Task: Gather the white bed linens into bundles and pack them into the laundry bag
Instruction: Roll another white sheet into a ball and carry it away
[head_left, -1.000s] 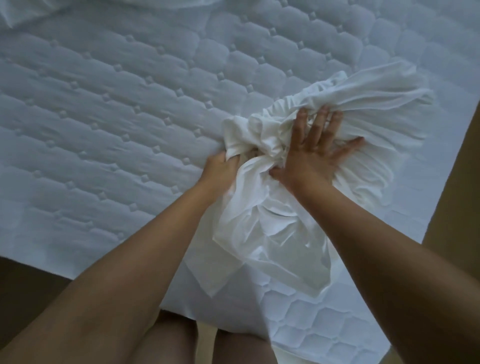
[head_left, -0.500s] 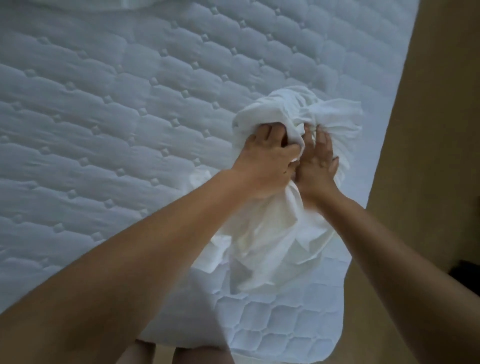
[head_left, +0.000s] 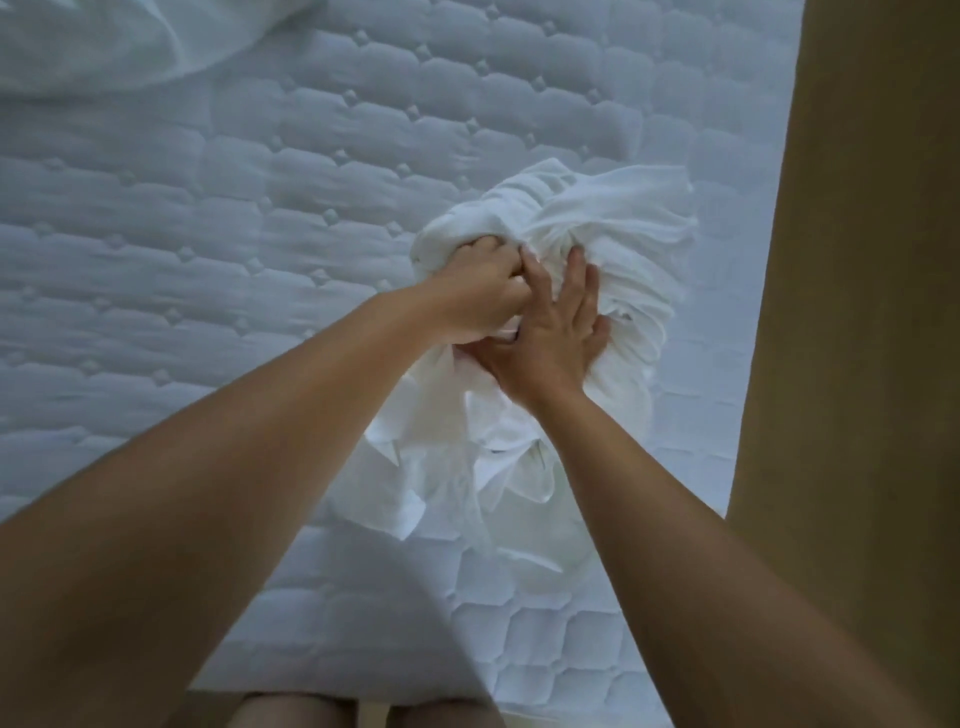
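Head view puts your white linen bundle (head_left: 613, 228) crumpled on the quilted mattress (head_left: 208, 234), close to its right edge, with a loose tail of cloth trailing back toward you. Your left hand (head_left: 480, 293) has its fingers curled into the upper left of the wad and grips a fistful. Your right hand (head_left: 553, 332) lies across the middle with its fingers fairly straight and spread. It presses the folds down rather than clutching them, and the two hands touch.

Expect this cloth to be light, soft and completely limp. It will probably sag and spill from any grip that holds only the top. You would likely do best to sweep the trailing tail in first. Then scoop from underneath the mass with both hands, squeezing it against itself so nothing dangles.

Farther out, another heap of white fabric (head_left: 104, 47) sits at the far left of the bed. A tan surface (head_left: 857, 312) runs along the right side. Your legs (head_left: 291, 712) show just below the near edge. No laundry bag appears in this view.
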